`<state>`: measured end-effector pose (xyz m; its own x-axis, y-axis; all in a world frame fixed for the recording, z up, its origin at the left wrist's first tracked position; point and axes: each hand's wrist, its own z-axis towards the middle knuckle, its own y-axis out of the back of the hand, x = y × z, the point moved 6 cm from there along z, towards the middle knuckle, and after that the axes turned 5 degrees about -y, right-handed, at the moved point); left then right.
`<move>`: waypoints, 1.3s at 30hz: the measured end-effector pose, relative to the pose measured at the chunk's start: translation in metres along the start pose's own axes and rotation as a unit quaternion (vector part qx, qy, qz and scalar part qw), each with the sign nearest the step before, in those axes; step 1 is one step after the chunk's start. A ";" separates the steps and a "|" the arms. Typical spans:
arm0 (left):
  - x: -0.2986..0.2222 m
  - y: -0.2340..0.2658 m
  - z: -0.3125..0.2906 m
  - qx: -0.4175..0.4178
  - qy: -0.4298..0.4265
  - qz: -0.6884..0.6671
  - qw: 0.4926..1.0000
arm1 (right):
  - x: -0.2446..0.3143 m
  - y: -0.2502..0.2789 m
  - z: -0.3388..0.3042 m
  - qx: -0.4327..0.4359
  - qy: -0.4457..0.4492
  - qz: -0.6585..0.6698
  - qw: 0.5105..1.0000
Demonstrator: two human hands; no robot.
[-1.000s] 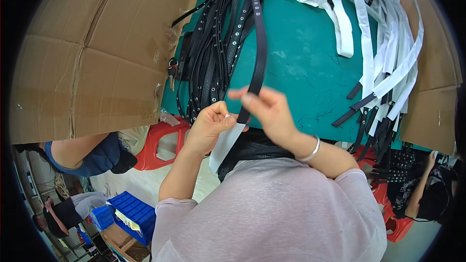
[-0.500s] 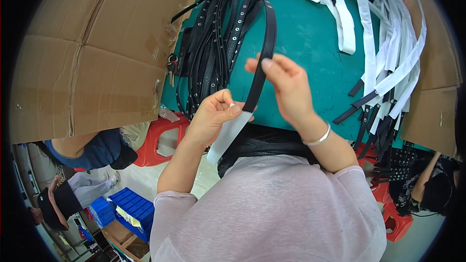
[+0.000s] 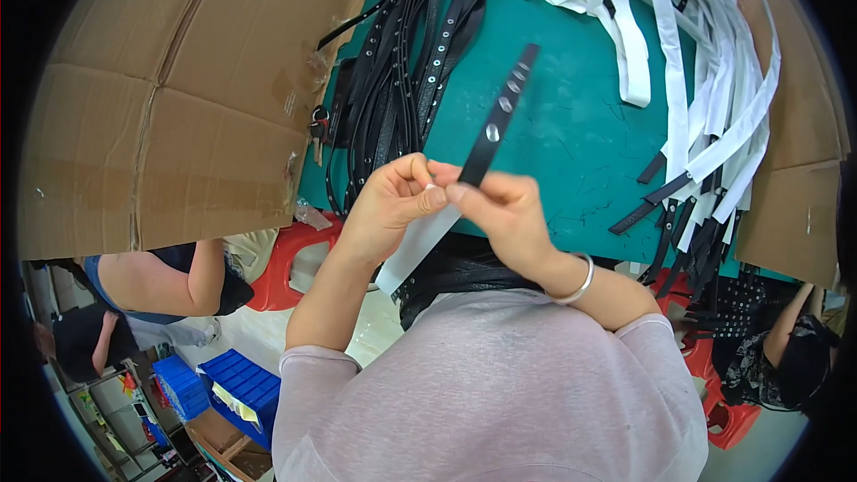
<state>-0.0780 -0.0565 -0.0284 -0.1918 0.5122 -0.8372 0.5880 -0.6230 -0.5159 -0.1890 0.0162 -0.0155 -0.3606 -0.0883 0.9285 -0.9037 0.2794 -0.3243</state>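
Note:
A black belt (image 3: 483, 157) with metal eyelets slants up and away over the green table, its free end raised. My right hand (image 3: 509, 214) is closed round it, thumb on top, just above the mouth of a flat white sleeve (image 3: 420, 248). My left hand (image 3: 388, 201) pinches that sleeve near its mouth, fingertips almost against those of my right. The belt's lower part is out of sight in the sleeve or behind my fingers. The sleeve's other end hangs toward my lap, where dark strips (image 3: 473, 272) lie.
Black eyeletted belts (image 3: 384, 80) lie in a bundle at the left of the green table (image 3: 580, 161). White sleeves (image 3: 632, 54) and white-covered belts (image 3: 723, 89) fill its far right. Cardboard walls (image 3: 214, 107) flank it; keys (image 3: 319, 125) hang at left. Other people sit nearby on red stools (image 3: 290, 263).
My right hand has come down and left to the sleeve's mouth. The belt, looped upward before, now points away with its eyelets showing. My left hand has barely moved.

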 end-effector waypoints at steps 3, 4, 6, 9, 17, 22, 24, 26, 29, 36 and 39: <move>-0.001 0.003 0.003 0.014 0.023 0.043 0.999 | 0.008 0.016 0.010 0.017 0.071 0.034 0.997; 0.001 0.002 0.001 0.015 0.024 0.042 0.999 | 0.015 0.028 0.021 0.001 0.108 0.083 0.991; 0.008 0.005 -0.001 0.005 0.058 0.045 0.997 | 0.044 0.040 0.033 -0.055 0.047 0.172 0.982; 0.010 -0.001 0.006 0.000 0.034 0.015 0.999 | 0.054 0.042 0.029 -0.065 0.102 0.063 0.991; -0.005 -0.021 0.024 0.043 0.031 0.053 0.997 | 0.081 0.034 0.018 0.024 0.111 -0.002 0.993; -0.019 -0.044 0.036 0.075 0.038 0.045 0.995 | 0.059 0.024 0.026 0.104 0.065 -0.163 0.979; -0.030 -0.046 0.052 0.063 0.005 0.078 0.995 | 0.048 0.025 0.031 0.083 0.075 0.011 0.994; -0.057 -0.050 0.077 0.043 -0.073 0.110 0.990 | 0.021 0.018 0.035 0.119 0.055 0.173 0.976; -0.117 -0.064 0.143 0.015 -0.206 0.095 0.974 | -0.020 -0.026 0.027 0.248 0.064 0.047 0.966; -0.214 -0.096 0.264 0.188 -0.152 -0.003 0.970 | 0.057 0.098 0.011 -0.058 0.065 -0.020 0.996; -0.235 -0.136 0.305 0.131 -0.320 0.222 0.912 | 0.159 0.210 0.032 -0.124 0.149 -0.207 0.959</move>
<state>-0.3524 -0.2723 0.1829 -0.4494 -0.2219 -0.8654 0.5273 -0.8478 -0.0564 -0.4433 0.0303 0.0578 0.1330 0.0256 0.9908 -0.8587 0.5022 0.1023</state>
